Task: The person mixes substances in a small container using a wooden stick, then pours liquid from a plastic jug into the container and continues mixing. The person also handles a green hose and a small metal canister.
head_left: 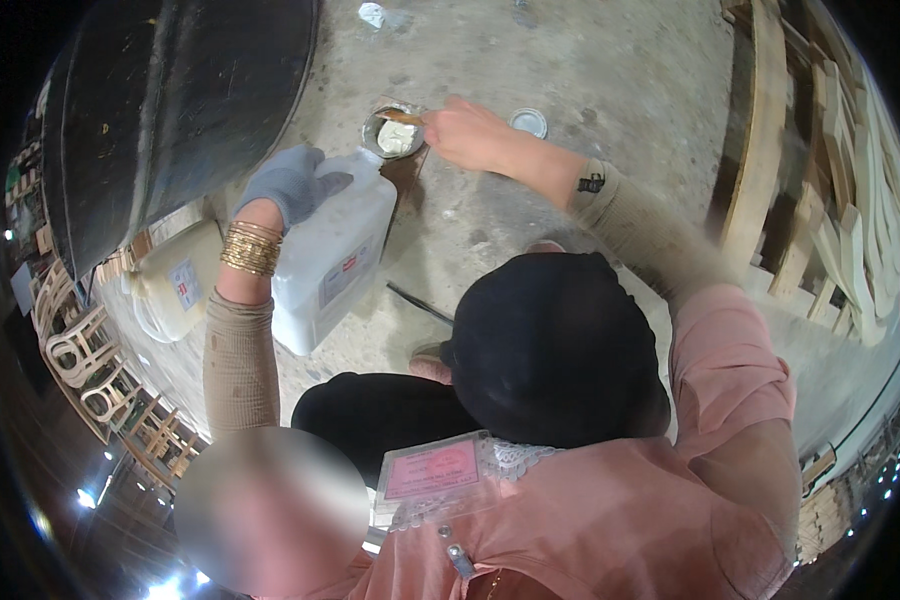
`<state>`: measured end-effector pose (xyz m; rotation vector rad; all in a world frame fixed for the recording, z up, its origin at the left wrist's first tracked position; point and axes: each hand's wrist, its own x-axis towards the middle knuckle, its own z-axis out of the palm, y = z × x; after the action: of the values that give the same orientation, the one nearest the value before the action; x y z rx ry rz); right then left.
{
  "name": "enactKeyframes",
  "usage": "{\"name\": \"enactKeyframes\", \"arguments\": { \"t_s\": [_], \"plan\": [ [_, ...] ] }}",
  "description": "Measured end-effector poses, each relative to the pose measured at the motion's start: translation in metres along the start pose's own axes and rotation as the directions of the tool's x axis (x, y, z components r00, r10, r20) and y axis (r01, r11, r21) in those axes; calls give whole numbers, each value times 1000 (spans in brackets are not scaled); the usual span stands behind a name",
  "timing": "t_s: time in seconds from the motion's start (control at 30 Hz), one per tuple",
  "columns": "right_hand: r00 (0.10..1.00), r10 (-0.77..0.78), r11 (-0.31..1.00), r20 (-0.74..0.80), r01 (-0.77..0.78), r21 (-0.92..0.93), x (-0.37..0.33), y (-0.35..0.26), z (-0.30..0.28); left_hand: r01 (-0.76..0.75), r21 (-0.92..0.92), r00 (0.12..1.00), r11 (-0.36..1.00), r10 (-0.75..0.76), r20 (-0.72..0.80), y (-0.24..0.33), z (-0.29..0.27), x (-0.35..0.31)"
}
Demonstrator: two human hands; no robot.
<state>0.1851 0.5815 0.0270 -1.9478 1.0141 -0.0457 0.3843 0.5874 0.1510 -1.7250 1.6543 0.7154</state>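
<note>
My left hand [295, 187], in a grey glove, is closed round the top handle of a white plastic jerrycan [305, 275]. The jerrycan's mouth end lies right beside a small round tin [368, 135]. White paste [397, 138] shows inside the tin. Bare and closed, my right hand [460, 133] grips a flat wooden stick [400, 117], which reaches over the tin's rim. The stick's far tip is hard to make out. Whether any liquid is flowing from the jerrycan cannot be seen.
A second, yellowish jerrycan [175, 280] stands at the left, beside a large dark curved drum-like body [170, 110]. A round lid [528, 123] lies on the concrete floor right of my right hand. Wooden frames [755, 150] are stacked at the right; wooden chair parts [95, 360] stand far left.
</note>
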Motion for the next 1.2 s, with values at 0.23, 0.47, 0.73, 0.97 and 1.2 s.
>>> {"name": "enactKeyframes", "arguments": {
  "t_s": [0.23, 0.47, 0.73, 0.97, 1.2],
  "plan": [
    [997, 50, 997, -58, -46, 66, 3, 5, 1, -19, -3, 999, 1000, 19, 30, 2, -4, 16],
    [998, 55, 994, -24, -53, 98, 4, 0, -7, 38, -12, 997, 999, -37, 63, 5, -6, 23],
    [998, 59, 994, -1, -59, 91, 8, 3, -7, 17, 16, 997, 1000, -18, 79, 9, -6, 33],
    [995, 99, 991, 16, -100, 92, 6, 3, -10, 43, -11, 993, 999, -41, 112, 12, -8, 38],
    [994, 106, 990, 7, -106, 96, 2, 1, -13, 36, 10, 990, 999, -37, 133, 10, -8, 44]
  ]
}}
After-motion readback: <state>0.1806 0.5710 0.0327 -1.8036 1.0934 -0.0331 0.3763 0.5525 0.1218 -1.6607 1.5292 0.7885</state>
